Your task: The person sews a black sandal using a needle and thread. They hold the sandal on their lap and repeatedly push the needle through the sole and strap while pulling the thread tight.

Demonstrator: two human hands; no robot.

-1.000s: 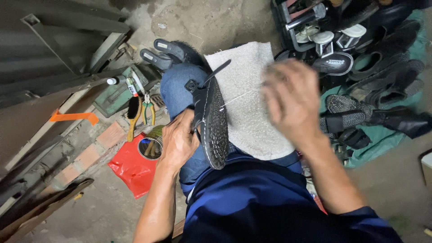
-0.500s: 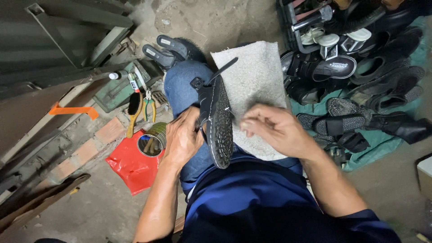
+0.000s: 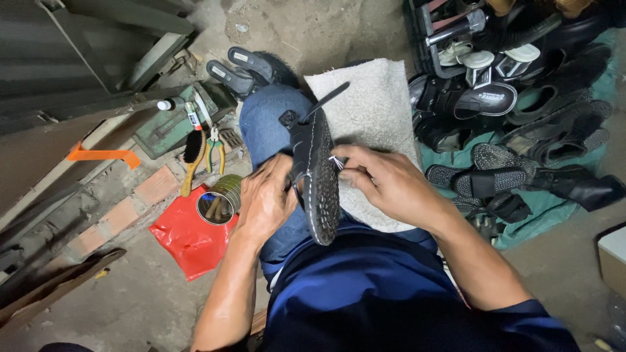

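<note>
On a seated person's lap, two bare hands work on a black sandal (image 3: 317, 175).

The left hand (image 3: 266, 199) clasps the sandal's edge, sole turned up, on the left knee beside a grey towel (image 3: 375, 111). The right hand (image 3: 385, 182) pinches something small at the sole's rim. A tin can (image 3: 220, 201) on a red bag (image 3: 186, 238) sits nearby.

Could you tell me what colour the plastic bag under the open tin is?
Red: the plastic bag under the tin, head view.

Left hand (image 3: 267, 199) gripping sandal (image 3: 316, 176), right hand (image 3: 385, 182) pinching thread
</note>
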